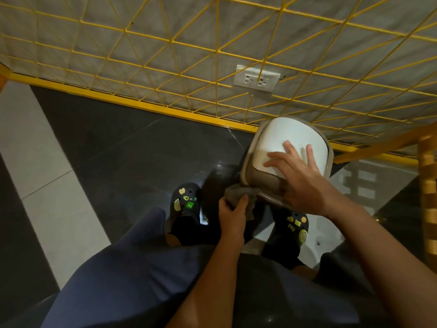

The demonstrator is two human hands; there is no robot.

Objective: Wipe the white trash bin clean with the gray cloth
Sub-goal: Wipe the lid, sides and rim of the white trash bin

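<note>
From the head camera I look straight down: the bin (pixel 293 140) stands at right of centre on the dark floor (pixel 123 147), its white lid ringed by a taupe rim. My right hand (pixel 300 178) lies flat across the lid's near edge, fingers spread, palm draped over the front of the rim — pressing, not gripping anything. Just below and to the left, my left hand (pixel 233 214) is closed around the bunched cloth (pixel 238 194), which touches the bin's lower front lip.

Both arms enter from the bottom of the frame over dark blue trousers (pixel 132 268). The clogs (pixel 186 202) — black, studded with yellow-green charms — flank the hands, one at centre, one at lower right partly hidden behind the right forearm.

A yellow wire grille (pixel 212 53) fills the upper half of the frame in front of a grey wall; a white double socket (pixel 256 78) shows through it just above the bin. The grille's base rail runs behind the bin, close to its far side. A pale floor band (pixel 30 138) crosses the left edge; a yellow wooden post (pixel 428 185) stands at far right.
</note>
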